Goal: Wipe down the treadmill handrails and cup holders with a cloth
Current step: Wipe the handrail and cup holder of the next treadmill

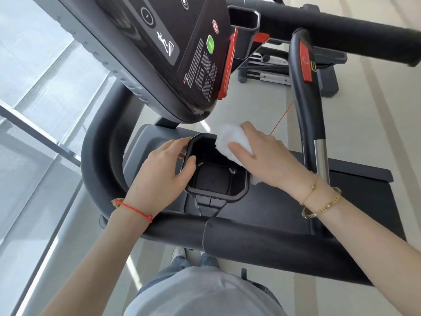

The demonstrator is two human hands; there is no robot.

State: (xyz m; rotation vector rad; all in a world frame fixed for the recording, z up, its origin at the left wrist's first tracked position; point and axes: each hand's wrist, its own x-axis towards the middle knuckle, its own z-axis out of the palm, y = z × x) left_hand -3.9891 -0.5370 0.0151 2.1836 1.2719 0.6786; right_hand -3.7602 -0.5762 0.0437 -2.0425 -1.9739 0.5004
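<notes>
Head view: pale gym floor (257,106), window (34,87) left, treadmill deck (355,195).

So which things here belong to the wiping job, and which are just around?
Job: white cloth under the right hand; cup holder, its rim held by the left hand; black handrail.
Around: console; red clip; neighbouring machine.

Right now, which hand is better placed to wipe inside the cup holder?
Right. The right hand already grips the white cloth at the cup holder rim, while the left hand holds the holder's opposite edge and has no cloth.
</notes>
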